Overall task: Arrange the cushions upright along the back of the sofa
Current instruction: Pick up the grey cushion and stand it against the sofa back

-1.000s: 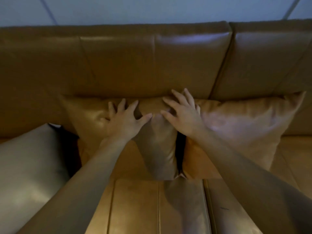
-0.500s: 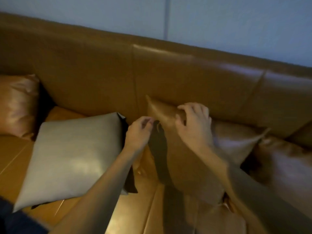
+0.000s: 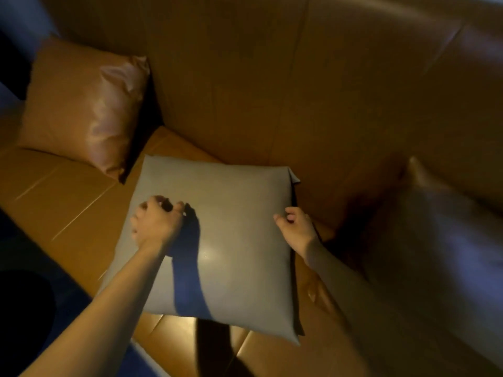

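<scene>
The grey cushion (image 3: 217, 240) lies flat on the sofa seat (image 3: 68, 191), near the backrest (image 3: 245, 77). The left hand (image 3: 156, 227) rests curled on its 9 o'clock side; the right hand (image 3: 295, 227) seems to pinch its 3 o'clock edge. A tan cushion (image 3: 81, 104) leans upright at 10 o'clock.

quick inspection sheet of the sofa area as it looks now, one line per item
surface: tan leather sofa seat, backrest behind it
job's things: grey cushion lying flat on the seat, not upright; satin tan cushion standing at far left; blurred shiny cushion at right, pose unclear
clutter: nothing seen
grippers: left hand curled at the grey cushion's left side; right hand pinching its right edge
cables: nothing seen
surroundings: dark blue floor at lower left, dim lighting
</scene>
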The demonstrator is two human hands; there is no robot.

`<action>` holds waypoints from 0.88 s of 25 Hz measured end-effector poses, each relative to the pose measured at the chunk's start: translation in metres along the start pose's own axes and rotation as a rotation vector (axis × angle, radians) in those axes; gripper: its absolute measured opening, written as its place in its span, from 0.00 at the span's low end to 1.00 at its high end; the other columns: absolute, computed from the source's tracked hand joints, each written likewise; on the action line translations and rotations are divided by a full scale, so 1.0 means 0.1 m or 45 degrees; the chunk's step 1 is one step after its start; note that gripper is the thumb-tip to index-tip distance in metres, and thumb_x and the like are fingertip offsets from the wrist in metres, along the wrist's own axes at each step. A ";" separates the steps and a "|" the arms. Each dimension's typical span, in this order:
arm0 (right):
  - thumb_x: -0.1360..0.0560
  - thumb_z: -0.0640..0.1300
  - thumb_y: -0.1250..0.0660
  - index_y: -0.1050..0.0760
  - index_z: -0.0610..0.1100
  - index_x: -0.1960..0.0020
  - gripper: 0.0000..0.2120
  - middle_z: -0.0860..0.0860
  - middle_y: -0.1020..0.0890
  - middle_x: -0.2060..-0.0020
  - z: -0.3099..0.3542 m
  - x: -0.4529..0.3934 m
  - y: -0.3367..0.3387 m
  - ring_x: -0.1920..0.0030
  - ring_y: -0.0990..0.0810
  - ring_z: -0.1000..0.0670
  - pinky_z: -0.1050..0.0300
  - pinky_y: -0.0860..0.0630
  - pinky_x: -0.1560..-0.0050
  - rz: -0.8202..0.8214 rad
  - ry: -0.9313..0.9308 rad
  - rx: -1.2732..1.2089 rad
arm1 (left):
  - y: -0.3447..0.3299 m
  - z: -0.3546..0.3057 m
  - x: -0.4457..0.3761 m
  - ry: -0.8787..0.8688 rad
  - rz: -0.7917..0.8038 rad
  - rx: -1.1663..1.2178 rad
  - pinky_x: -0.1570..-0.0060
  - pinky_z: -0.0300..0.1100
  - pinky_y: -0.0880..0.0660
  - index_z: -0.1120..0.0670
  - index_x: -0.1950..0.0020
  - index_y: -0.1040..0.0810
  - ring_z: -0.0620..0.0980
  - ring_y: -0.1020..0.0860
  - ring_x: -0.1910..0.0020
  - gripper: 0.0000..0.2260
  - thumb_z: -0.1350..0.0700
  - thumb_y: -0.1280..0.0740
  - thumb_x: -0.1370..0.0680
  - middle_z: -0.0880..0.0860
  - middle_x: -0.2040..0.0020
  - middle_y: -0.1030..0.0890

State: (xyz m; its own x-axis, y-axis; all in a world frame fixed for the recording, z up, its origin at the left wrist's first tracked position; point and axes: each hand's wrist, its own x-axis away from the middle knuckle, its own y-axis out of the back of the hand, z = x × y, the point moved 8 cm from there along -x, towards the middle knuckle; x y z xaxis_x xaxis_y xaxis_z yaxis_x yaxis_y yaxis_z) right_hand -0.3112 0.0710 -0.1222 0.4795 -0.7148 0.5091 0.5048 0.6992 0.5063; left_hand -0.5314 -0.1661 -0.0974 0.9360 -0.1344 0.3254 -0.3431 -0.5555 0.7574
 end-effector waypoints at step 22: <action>0.33 0.69 0.32 0.40 0.52 0.29 0.40 0.44 0.25 0.38 0.34 0.17 0.28 0.42 0.21 0.43 0.42 0.22 0.41 -0.644 0.028 -0.786 | 0.47 -0.58 -0.66 -0.029 -0.275 0.783 0.33 0.58 0.32 0.54 0.34 0.32 0.60 0.28 0.34 0.43 0.21 0.46 0.34 0.58 0.34 0.26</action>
State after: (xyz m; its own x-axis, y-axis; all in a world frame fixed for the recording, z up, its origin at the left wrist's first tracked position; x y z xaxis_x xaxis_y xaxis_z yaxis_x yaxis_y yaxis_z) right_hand -0.3133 0.0789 -0.0762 0.0971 -0.9479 0.3033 0.9681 0.1606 0.1922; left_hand -0.6138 -0.1355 -0.0505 0.9826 0.0190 0.1846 -0.0458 -0.9392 0.3402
